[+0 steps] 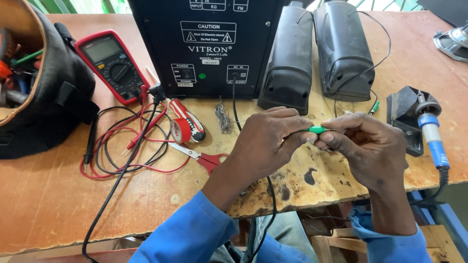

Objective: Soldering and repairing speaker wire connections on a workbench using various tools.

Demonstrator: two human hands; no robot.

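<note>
Two hands are meeting over the front edge of the worn, burn-marked wooden workbench [58, 195], and we are pinching one small green plastic audio plug [317, 129] between them. Our left hand [265, 141] is closing its thumb and forefinger on the plug's left end, the other fingers curling loosely; our right hand [370, 146] is gripping the right end the same way, fingertips nearly touching those of the left. We cannot tell whether the plug's sleeve is being turned, pulled off or pushed on, since our fingers are covering most of it.

Judging by how things are lying, the work is looking to be at an early or middle stage. A blue-handled soldering iron [431, 131] is resting in its black stand at our right, untouched, and a small tangle of silvery solder wire [224, 118] is sitting near the black amplifier box [207, 46], well apart from our hands. Red-handled scissors [202, 157] and a roll of red tape [181, 130] are lying just left of our left hand, and a red multimeter [112, 63] with its leads is waiting farther left. A second green plug [374, 107] is lying by two black plastic speaker housings [317, 53].
</note>
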